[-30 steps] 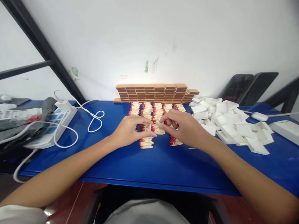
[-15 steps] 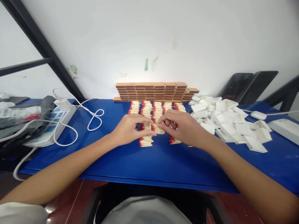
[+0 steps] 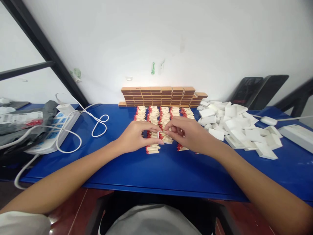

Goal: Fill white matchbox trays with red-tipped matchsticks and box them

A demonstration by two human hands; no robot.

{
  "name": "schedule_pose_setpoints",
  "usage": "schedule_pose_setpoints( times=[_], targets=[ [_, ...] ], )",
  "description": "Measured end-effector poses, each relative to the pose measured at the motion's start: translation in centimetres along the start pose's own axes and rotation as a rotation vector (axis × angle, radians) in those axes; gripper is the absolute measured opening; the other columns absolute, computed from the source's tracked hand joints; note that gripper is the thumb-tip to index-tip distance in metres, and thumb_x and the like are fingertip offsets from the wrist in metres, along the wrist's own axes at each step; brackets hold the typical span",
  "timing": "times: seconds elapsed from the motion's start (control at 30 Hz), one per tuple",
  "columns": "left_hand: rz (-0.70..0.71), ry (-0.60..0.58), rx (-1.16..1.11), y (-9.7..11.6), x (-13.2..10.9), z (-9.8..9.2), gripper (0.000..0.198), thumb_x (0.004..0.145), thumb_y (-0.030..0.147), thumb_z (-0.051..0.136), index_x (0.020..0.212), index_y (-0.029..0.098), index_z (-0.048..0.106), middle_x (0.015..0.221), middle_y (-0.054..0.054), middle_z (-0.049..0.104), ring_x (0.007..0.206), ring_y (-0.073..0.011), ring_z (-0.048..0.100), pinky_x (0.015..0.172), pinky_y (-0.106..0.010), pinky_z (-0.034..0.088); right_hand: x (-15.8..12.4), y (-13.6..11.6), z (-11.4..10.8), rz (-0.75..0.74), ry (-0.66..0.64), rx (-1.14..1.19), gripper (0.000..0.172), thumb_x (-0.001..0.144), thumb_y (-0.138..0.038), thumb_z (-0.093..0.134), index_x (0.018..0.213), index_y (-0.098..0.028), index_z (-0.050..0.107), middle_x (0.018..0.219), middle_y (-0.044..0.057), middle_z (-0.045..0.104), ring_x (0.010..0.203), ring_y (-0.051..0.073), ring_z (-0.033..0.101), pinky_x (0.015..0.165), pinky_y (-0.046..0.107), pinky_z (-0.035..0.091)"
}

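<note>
Between the thumb and fingers of my left hand [image 3: 137, 136] is a small white matchbox tray [image 3: 158, 134], of which mainly an edge shows. My right hand [image 3: 184, 132] meets it from the right, thumb and forefinger pinched on matches at the tray; how many is hidden. Pale wooden matches with red heads [image 3: 167, 139] lie right beneath and between the hands. They belong to several long rows of matches [image 3: 153, 115] running from the wall side toward me, partly covered by both hands.
Behind the rows, brown matchbox sleeves [image 3: 156, 94] are stacked along the wall. A heap of white trays [image 3: 241, 125] lies to the right, near two dark phones [image 3: 256, 93] and a white box [image 3: 297, 136]. At left are a power strip [image 3: 52, 130] and looping white cable [image 3: 97, 119].
My right hand has shifted slightly left, closer to the left hand and the tray. The left hand stays nearly in place; matches between the hands have moved slightly.
</note>
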State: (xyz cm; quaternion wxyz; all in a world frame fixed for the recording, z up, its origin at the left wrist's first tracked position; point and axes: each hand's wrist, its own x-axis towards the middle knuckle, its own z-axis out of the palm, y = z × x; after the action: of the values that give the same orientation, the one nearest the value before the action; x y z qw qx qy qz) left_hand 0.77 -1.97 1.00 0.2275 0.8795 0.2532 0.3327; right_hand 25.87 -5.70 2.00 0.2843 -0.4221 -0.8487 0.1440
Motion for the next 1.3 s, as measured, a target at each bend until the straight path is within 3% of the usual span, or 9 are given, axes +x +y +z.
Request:
schedule_pose_setpoints(
  times=[0.13, 0.27, 0.53, 0.93, 1.3],
  targets=[
    [-0.003, 0.053, 0.007, 0.1, 0.0, 0.0, 0.035, 0.079, 0.046, 0.089, 0.102, 0.022, 0.079, 0.097, -0.001, 0.082, 0.087, -0.0171, 0.078, 0.080, -0.025, 0.058, 0.0, -0.2, -0.7, -0.001, 0.026, 0.004, 0.014, 0.100, -0.031, 0.063, 0.091, -0.022, 0.068, 0.075, 0.000, 0.059, 0.065, 0.014, 0.052, 0.061, 0.028, 0.041],
    [-0.051, 0.101, -0.009, 0.1, 0.0, 0.0, 0.036, 0.078, 0.044, 0.091, 0.103, 0.020, 0.079, 0.098, -0.002, 0.082, 0.089, -0.0176, 0.078, 0.079, -0.023, 0.057, 0.1, 0.1, -1.5, 0.050, -0.052, 0.056, 0.017, 0.097, -0.038, 0.069, 0.089, -0.023, 0.070, 0.072, -0.001, 0.058, 0.062, 0.014, 0.052, 0.057, 0.027, 0.040],
    [-0.064, 0.090, -0.025, -0.3, -0.1, 0.2, 0.035, 0.078, 0.046, 0.090, 0.100, 0.020, 0.079, 0.096, -0.002, 0.082, 0.090, -0.0184, 0.079, 0.081, -0.024, 0.059, 0.0, 0.1, -0.9, 0.016, -0.090, 0.084, 0.017, 0.099, -0.037, 0.066, 0.089, -0.023, 0.071, 0.072, -0.001, 0.061, 0.063, 0.013, 0.053, 0.059, 0.027, 0.041],
    [-0.117, 0.020, -0.072, 0.2, 0.0, 0.2, 0.034, 0.079, 0.046, 0.089, 0.100, 0.020, 0.079, 0.098, -0.002, 0.082, 0.092, -0.0188, 0.079, 0.083, -0.025, 0.059, -0.1, -0.6, -0.5, -0.011, -0.047, 0.032, 0.014, 0.098, -0.029, 0.063, 0.088, -0.021, 0.070, 0.072, -0.001, 0.060, 0.065, 0.013, 0.054, 0.062, 0.028, 0.041],
    [-0.105, 0.039, -0.082, 0.2, -0.1, 0.2, 0.034, 0.079, 0.045, 0.090, 0.100, 0.021, 0.079, 0.098, 0.000, 0.082, 0.091, -0.0179, 0.079, 0.085, -0.024, 0.059, -0.2, -0.4, -0.2, 0.000, 0.003, -0.017, 0.013, 0.099, -0.029, 0.064, 0.088, -0.021, 0.065, 0.076, 0.000, 0.060, 0.068, 0.014, 0.054, 0.062, 0.028, 0.040]
  ],
)
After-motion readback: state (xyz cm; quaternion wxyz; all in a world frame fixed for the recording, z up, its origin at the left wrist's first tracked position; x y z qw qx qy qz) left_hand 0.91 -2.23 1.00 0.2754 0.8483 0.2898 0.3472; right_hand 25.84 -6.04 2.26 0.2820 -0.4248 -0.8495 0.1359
